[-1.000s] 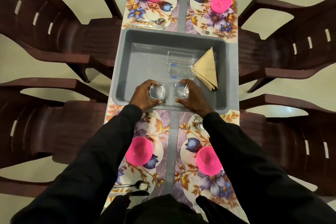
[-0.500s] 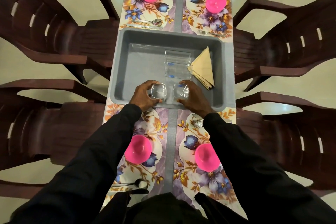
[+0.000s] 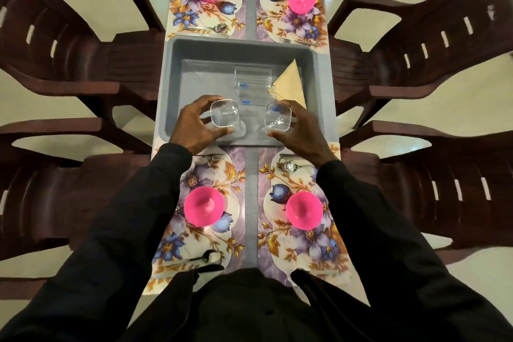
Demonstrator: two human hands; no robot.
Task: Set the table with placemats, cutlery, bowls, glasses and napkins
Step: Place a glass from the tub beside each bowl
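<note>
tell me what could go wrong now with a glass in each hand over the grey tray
1. Each hand grips one clear glass with its fingers: the left hand the left glass, the right hand the right glass. Either glass could slip and drop into the grey tray.
2. The right glass is close to the spare glasses and may knock them.
3. On the way out, a glass might clip the tray's near rim or the fork beside it.

No text, label or number is legible.
</note>
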